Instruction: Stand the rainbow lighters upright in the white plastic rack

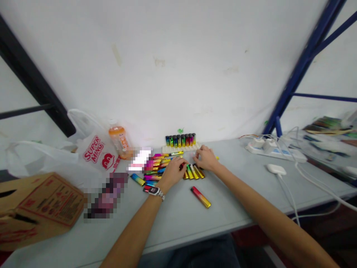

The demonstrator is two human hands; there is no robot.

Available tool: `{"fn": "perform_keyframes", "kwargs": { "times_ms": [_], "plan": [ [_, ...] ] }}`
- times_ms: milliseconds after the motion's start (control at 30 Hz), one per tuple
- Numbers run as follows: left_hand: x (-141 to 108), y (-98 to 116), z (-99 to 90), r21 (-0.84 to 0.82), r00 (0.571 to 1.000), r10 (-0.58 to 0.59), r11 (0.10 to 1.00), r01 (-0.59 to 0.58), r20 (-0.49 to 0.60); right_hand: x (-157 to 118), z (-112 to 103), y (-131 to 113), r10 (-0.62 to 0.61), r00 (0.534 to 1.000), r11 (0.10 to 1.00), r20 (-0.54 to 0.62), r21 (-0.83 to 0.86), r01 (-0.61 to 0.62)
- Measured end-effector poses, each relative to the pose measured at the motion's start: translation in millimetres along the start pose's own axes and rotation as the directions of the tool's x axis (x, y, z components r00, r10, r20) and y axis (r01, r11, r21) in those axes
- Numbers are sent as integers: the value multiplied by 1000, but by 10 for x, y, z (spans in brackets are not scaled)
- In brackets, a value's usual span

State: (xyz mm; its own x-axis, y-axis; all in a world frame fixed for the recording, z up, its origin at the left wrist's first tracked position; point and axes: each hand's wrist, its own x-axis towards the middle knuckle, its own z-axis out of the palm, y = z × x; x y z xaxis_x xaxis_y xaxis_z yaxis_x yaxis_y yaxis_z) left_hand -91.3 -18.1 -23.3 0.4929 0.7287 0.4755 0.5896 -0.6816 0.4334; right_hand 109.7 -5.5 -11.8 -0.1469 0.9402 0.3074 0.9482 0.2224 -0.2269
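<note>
Many shiny, multicoloured metallic tubes, which look like lighters, lie on a grey table. My left hand point(175, 172), with a watch on its wrist, rests over the right side of a loose pile point(156, 163), fingers curled; what it holds is hidden. Beside it, several yellow-gold tubes point(194, 171) lie in a slanted row. My right hand point(205, 158) is bent just behind that row, its fingertips pressed together near a pale holder point(178, 149). Upright tubes with black tops point(181, 140) stand at the holder, by the wall. One red-and-gold tube point(200, 197) lies alone nearer the front edge.
To the left are a cardboard box point(52, 204), a white plastic bag point(95, 152), an orange bottle point(119, 139) and blurred-out items. A white power strip point(276, 150), a white charger point(276, 169) and cables lie at the right. Blue metal posts flank the wall.
</note>
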Motion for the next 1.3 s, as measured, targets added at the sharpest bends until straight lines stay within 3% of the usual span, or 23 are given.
{"fn": "perform_keyframes", "kwargs": {
  "times_ms": [167,333,533,700,833,1033,1167,1233,1300],
  "plan": [
    [4,-1,2,7,1000,-10,1000,10,9,-255,-109,-72,-17,993,995,121,-97,29],
    [3,-12,14,14,1000,-8,1000,8,-5,-193,-87,-102,-24,984,992,178,-117,45],
    [-3,-34,18,-9,995,-16,1000,15,-98,0,-39,-250,-36,993,993,114,-106,48],
    [-26,7,18,142,995,-27,989,40,-91,28,-26,-370,-22,998,992,64,-124,29],
    [-32,33,20,243,998,-50,968,58,-42,-82,-46,-350,24,994,991,104,-132,-10],
    [-26,-4,24,219,999,-37,975,43,-31,-164,-47,-270,-62,980,987,188,-133,88],
    [-25,-15,31,177,996,-41,983,55,-82,-70,-18,-232,-72,996,997,57,22,71],
    [-22,-16,29,147,993,-38,988,54,-109,3,-28,-243,-88,996,969,-10,230,88],
    [-17,-13,21,120,990,-47,991,64,-136,68,-42,-297,-93,993,885,-79,449,119]
  ]
}}
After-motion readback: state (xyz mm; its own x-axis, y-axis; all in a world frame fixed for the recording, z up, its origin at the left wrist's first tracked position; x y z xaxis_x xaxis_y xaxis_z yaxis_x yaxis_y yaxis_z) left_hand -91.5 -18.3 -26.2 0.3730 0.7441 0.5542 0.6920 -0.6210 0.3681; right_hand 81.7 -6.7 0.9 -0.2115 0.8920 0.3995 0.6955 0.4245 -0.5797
